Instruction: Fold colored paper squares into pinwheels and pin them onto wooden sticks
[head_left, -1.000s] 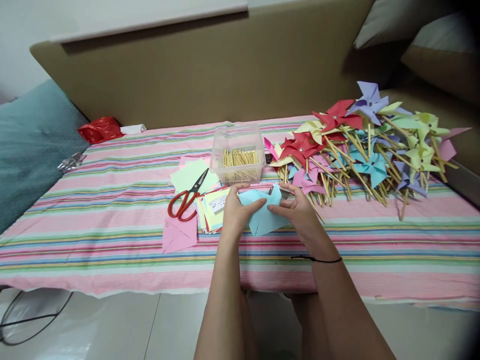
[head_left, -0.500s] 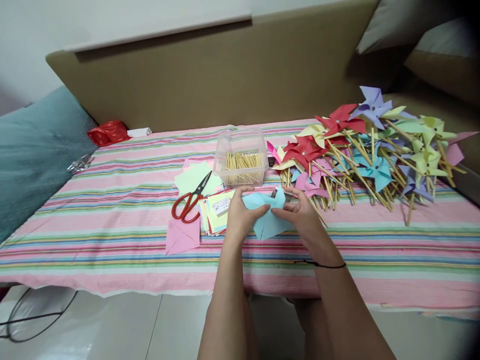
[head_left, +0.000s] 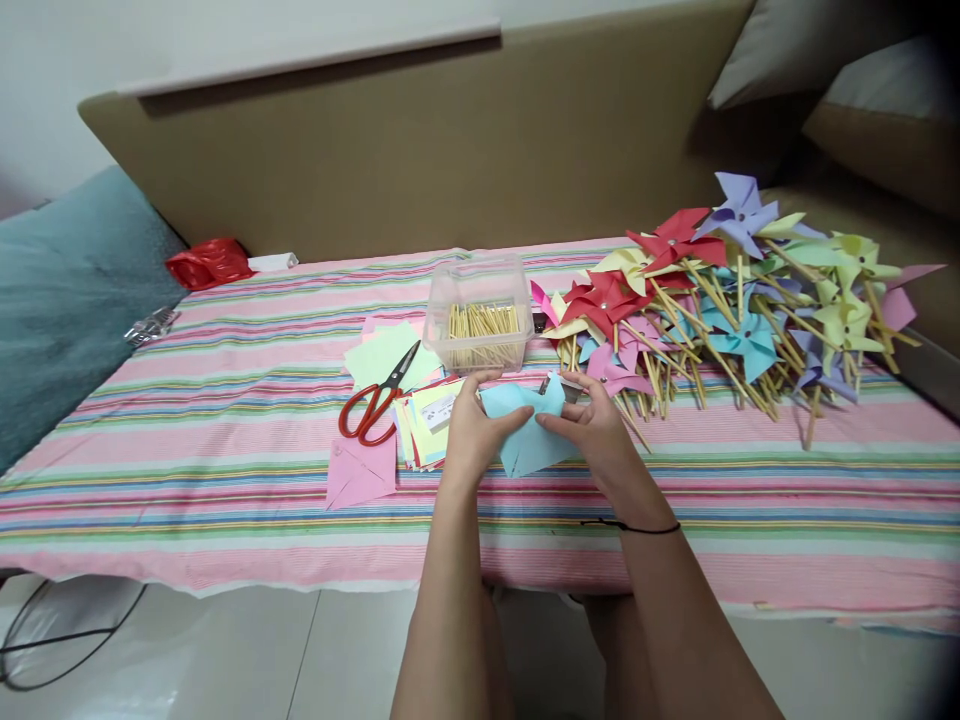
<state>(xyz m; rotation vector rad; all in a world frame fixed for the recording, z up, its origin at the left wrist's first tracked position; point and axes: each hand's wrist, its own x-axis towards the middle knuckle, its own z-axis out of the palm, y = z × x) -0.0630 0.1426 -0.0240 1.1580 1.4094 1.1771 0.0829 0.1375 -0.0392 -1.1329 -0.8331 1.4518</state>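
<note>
Between my hands is a light-blue sheet of paper [head_left: 536, 450] with cuts in it, its upper corners bent up. My left hand [head_left: 480, 425] grips its left side, thumb on the near face. On the right side my right hand [head_left: 596, 425] pinches it, with the thumb close to the other thumb. Behind the paper a small dark object [head_left: 546, 385] partly shows; I cannot make out what it is. Left of my left hand lie a stack of coloured paper [head_left: 424, 440], red-handled scissors [head_left: 373, 405] and a pink cut square [head_left: 361, 475].
Beyond my hands stands a clear plastic box [head_left: 480, 350] of short wooden sticks. A large heap of paper pinwheels [head_left: 742, 330] on sticks fills the right side. A red plastic bag [head_left: 210, 265] lies at the far left on the striped cloth [head_left: 247, 420].
The whole view has shifted slightly, so things sit a little further left. Both hands keep their hold on the blue paper, with hardly any movement.
</note>
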